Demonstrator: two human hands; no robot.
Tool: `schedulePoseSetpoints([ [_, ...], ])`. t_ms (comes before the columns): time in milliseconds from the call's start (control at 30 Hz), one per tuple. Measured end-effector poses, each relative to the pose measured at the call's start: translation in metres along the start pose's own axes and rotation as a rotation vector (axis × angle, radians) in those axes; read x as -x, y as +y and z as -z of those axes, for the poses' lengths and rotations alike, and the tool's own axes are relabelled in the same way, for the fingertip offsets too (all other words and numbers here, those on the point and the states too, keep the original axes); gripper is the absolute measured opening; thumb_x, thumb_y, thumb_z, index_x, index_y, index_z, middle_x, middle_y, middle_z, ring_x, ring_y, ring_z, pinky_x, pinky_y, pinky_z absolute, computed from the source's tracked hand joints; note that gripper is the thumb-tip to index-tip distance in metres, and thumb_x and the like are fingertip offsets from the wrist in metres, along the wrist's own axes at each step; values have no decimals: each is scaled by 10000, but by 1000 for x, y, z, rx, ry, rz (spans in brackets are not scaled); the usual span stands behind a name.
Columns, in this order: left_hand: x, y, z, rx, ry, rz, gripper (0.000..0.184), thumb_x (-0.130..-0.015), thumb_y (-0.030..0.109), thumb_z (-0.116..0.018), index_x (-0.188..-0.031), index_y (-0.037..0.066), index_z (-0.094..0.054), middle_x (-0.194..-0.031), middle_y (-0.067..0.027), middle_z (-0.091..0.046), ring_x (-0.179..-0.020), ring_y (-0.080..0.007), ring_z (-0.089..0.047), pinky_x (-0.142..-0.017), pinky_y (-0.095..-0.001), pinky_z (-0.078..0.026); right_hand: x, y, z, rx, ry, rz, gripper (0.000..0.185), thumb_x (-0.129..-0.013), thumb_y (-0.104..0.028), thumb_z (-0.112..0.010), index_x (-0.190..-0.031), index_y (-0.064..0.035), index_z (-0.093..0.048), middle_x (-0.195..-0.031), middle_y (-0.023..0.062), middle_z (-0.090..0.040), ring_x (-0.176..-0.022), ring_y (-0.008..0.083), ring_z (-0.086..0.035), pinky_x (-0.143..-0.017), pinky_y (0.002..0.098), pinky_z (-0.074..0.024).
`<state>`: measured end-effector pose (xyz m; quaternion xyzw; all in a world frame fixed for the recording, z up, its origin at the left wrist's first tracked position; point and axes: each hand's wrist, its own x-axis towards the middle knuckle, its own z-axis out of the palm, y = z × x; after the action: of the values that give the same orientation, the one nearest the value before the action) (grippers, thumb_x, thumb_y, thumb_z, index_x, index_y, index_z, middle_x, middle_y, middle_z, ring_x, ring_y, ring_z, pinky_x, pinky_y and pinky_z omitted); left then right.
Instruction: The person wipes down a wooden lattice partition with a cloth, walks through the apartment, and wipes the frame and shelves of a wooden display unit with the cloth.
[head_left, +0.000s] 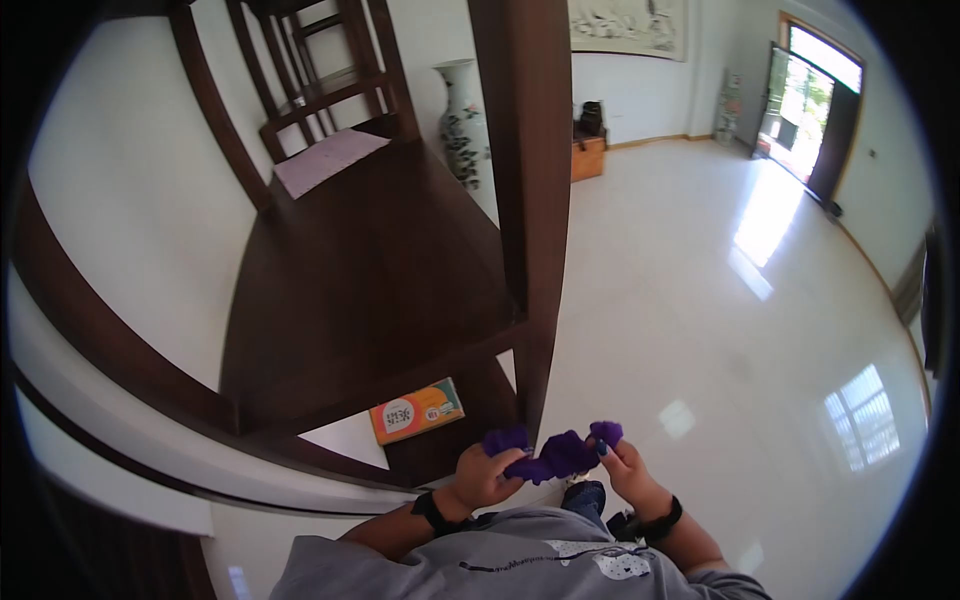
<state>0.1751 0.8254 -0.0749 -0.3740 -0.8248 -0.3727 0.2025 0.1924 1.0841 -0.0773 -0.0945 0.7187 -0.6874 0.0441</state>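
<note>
Closest to me is the grey shirt [500, 550], with a line of small lettering across the chest that I can't make out. Above it, the left hand [487, 475] is closed on one end of a bunched purple cloth [562, 455], and the right hand [630, 472] pinches the other end, so the cloth hangs between them at the front corner of the dark wooden furniture [365, 270]. On its lower board lies an orange-and-green book [417, 410] with large Chinese characters on a white patch, too blurred to read surely. The broad upper board ends in a straight front edge by a thick upright post [535, 220]; a pale pink sheet [330, 162] lies toward its back. Behind stands a tall painted vase [462, 125]. To the right, glossy floor [680, 250] gives wide open room, reaching the orange-brown box [588, 158], the wall painting [630, 25] and the bright open doorway [800, 110].
</note>
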Motion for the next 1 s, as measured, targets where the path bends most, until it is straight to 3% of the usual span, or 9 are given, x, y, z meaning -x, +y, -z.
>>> schedulePoseSetpoints([
  [200, -34, -21, -22, 89, 590, 260, 536, -775, 380, -681, -1090, -2, -477, -1034, -183, -556, -907, -325, -570, -799, -403, -447, -102, -45, 18, -141, -401, 154, 257, -948, -226, -484, -970, 19, -556, -794, 44, -564, -748, 111, -513, -682, 266, -427],
  [300, -45, -46, -22, 233, 415, 428, 662, -807, 326, -685, -1286, 0, -365, -1171, -131, -514, -1055, -257, -528, -917, -377, -403, -142, -35, 29, 251, -456, 175, 330, -909, -286, -547, -746, 1, -538, -621, 116, -523, -577, 232, -525, -532, 359, -405],
  [367, -83, -15, -29, 553, 539, 567, 734, -797, 297, -708, -1349, 10, -319, -1258, -124, -482, -1138, -244, -493, -967, -372, -380, -158, -41, 23, 351, -471, 200, 375, -890, -315, -572, -681, -8, -515, -585, 154, -506, -533, 308, -508, -495, 399, -383],
  [400, -80, -26, -28, 128, 345, 457, 860, -755, 269, -755, -1398, 24, -240, -1348, -149, -422, -1210, -254, -450, -1016, -374, -343, -167, -37, 21, 443, -504, 207, 393, -896, -359, -541, -708, -15, -530, -647, 181, -550, -607, 380, -527, -530, 427, -410],
  [500, -74, -26, -42, 326, 399, 569, 933, -720, 278, -784, -1403, 24, -201, -1383, -163, -389, -1247, -250, -423, -1042, -381, -315, -184, -16, 11, 431, -630, 363, 414, -918, -385, -479, -723, -25, -537, -662, 176, -562, -636, 386, -548, -566, 450, -431],
  [700, -49, -27, -45, 20, 183, 745, 1003, -662, 301, -805, -1404, 18, -193, -1269, -175, -487, -1182, -278, -488, -998, -389, -364, -199, 15, -6, 374, -857, 225, 374, -947, -323, -407, -793, -21, -565, -680, 206, -587, -659, 409, -566, -604, 470, -442],
  [767, -45, -22, -49, -128, 134, 765, 980, -671, 310, -796, -1399, 18, -210, -1223, -168, -524, -1140, -284, -521, -972, -395, -385, -200, 30, -11, 394, -897, 211, 400, -952, -328, -393, -775, -18, -573, -667, 205, -590, -647, 411, -566, -598, 473, -442],
  [833, -36, -20, -64, 175, 314, 905, 890, -650, 287, -789, -1349, 20, -307, -1109, -132, -595, -1054, -285, -570, -931, -393, -412, -197, 44, -11, 419, -881, 220, 427, -956, -333, -381, -748, -15, -578, -646, 203, -589, -632, 413, -564, -590, 475, -441],
  [1000, -43, -8, -56, -195, 234, 848, 704, -731, 340, -736, -1272, 13, -427, -1111, -130, -592, -1035, -252, -576, -904, -357, -436, -197, 16, -1, 327, -976, 127, 382, -961, -302, -395, -772, -14, -560, -662, 182, -578, -653, 399, -559, -592, 446, -430],
])
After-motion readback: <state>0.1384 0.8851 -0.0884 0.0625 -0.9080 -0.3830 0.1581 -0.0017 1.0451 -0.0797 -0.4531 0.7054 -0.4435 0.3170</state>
